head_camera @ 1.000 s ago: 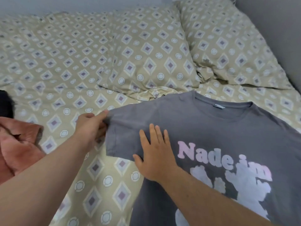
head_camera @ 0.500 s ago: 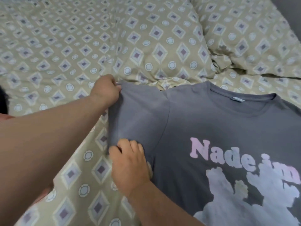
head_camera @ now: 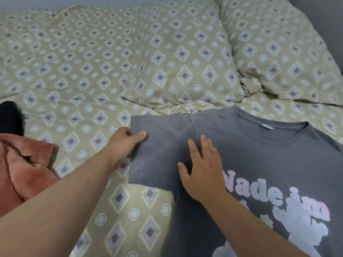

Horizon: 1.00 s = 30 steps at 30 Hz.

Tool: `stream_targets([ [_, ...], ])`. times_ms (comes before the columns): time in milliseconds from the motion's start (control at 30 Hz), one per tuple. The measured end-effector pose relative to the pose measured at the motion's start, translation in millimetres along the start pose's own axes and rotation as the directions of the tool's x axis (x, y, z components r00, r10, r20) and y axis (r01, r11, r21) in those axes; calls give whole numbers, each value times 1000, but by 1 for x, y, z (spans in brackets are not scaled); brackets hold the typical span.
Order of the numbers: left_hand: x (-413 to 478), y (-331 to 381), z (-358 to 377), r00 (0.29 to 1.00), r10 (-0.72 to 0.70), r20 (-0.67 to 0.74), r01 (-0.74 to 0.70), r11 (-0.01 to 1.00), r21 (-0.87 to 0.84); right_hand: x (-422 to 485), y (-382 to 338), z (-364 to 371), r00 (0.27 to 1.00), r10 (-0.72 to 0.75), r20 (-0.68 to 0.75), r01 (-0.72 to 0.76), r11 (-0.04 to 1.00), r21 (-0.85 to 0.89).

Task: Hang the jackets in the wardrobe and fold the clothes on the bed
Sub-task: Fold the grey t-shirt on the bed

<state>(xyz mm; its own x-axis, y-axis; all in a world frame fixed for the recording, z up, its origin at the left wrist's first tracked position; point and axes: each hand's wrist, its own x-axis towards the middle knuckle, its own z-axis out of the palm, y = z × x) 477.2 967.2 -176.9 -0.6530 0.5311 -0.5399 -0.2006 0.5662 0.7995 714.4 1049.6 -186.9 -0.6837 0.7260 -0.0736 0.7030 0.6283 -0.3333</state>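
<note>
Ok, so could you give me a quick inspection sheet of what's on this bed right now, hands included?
Surface: bed under a beige diamond-patterned cover, rumpled in places.
Job's things: grey T-shirt lying print up, unfolded, its sleeve spread flat; rust-pink garment crumpled at the left edge.
Clutter: black thing at the left edge, too little shows to name it.
Hands: left hand pinches the sleeve's hem; right hand rests flat on the shirt beside the print.
Cables: nothing seen.
Surroundings: pillows in matching fabric at the head; grey wall on the right.
</note>
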Motion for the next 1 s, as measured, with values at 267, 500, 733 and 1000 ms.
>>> stream_targets([
  [267, -22, 5, 28, 991, 131, -41, -137, 910, -393, -5, 12, 17, 998, -41, 40, 40, 998, 39],
  [500, -78, 55, 112, 892, 438, -115, -449, 889, -90, -63, 44, -27, 967, 227, -117, -93, 741, 665],
  [733, -98, 39, 228, 807, 552, 209, -575, 658, 486, -138, 113, -51, 913, 398, -93, -258, 738, 624],
  [1000, -84, -27, 218, 813, 465, 351, -456, 135, 879, -184, 185, -62, 936, 351, 4, -341, 907, 246],
])
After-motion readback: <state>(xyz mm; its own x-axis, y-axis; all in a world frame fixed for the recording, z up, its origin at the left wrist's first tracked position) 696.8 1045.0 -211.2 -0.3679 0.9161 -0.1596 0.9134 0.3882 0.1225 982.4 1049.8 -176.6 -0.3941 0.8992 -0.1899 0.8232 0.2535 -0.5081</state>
